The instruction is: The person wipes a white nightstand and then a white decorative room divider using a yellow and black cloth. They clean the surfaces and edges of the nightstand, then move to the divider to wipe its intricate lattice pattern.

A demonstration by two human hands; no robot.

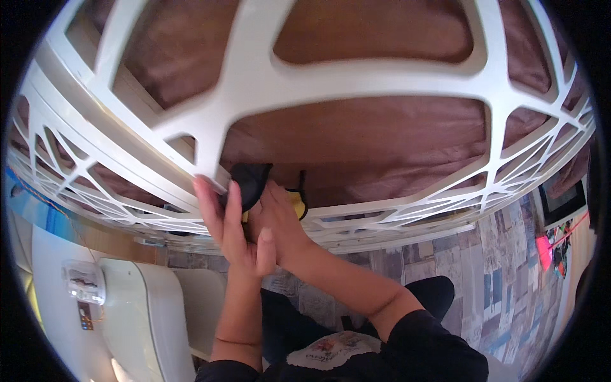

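A large white openwork lattice panel (363,76) fills the upper view, with wrinkled brown fabric (382,137) behind its openings. Both hands meet at its lower left part. My left hand (230,229) has its fingers closed around a black cloth (251,183), pressing it to a white strut. Right beside it, my right hand (280,216) reaches up against the same cloth, its fingertips hidden behind it. A yellow piece with black edging (297,202) shows just past the right hand; it looks like part of the cloth, folded.
At the lower left stands a pale rounded cabinet or table (130,312) with a clear container (84,281) on it. Patterned plank floor (484,280) lies at the lower right. A dark framed object (563,202) and a pink item (544,253) are at the far right.
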